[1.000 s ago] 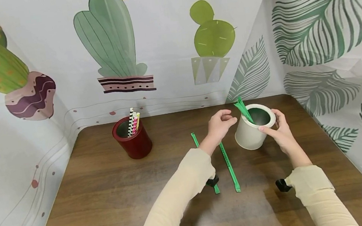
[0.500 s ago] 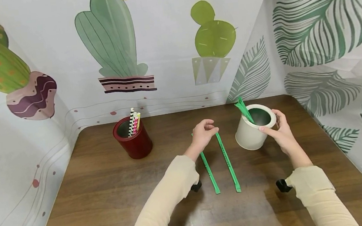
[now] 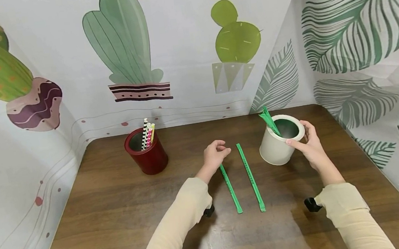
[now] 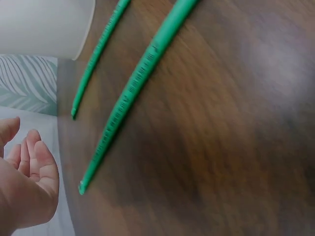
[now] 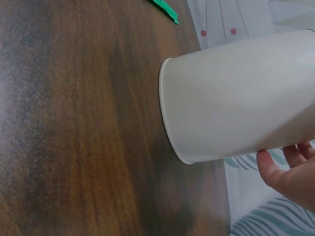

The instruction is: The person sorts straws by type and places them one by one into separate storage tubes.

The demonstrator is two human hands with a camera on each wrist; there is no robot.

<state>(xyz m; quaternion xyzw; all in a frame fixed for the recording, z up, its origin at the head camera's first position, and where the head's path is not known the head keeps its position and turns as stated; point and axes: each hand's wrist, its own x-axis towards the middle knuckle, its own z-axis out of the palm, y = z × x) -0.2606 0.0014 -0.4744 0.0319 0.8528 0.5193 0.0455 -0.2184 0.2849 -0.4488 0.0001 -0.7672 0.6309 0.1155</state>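
My left hand (image 3: 215, 157) hovers over the far end of a slim green wrapped straw (image 3: 231, 189), its fingers loosely bent. Nothing is between thumb and fingers of this hand (image 4: 29, 182) in the left wrist view. A second green wrapped straw (image 3: 251, 178), with dark print along it, lies to the right, roughly parallel. My right hand (image 3: 309, 145) holds the cream canister (image 3: 275, 148) by its rim, thumb at the near side and fingers round the right. Several green wrapped straws (image 3: 268, 120) lean inside, against the canister's left rim.
A dark red canister (image 3: 149, 159) stands at the back left of the wooden table (image 3: 121, 215), with a few patterned straws (image 3: 146, 136) in it. Behind the table hangs a cloth (image 3: 191, 51) printed with cacti and leaves.
My left hand has moved left and toward me, away from the cream canister, uncovering the right-hand straw and most of the left one. My right hand and the canister have stayed put.
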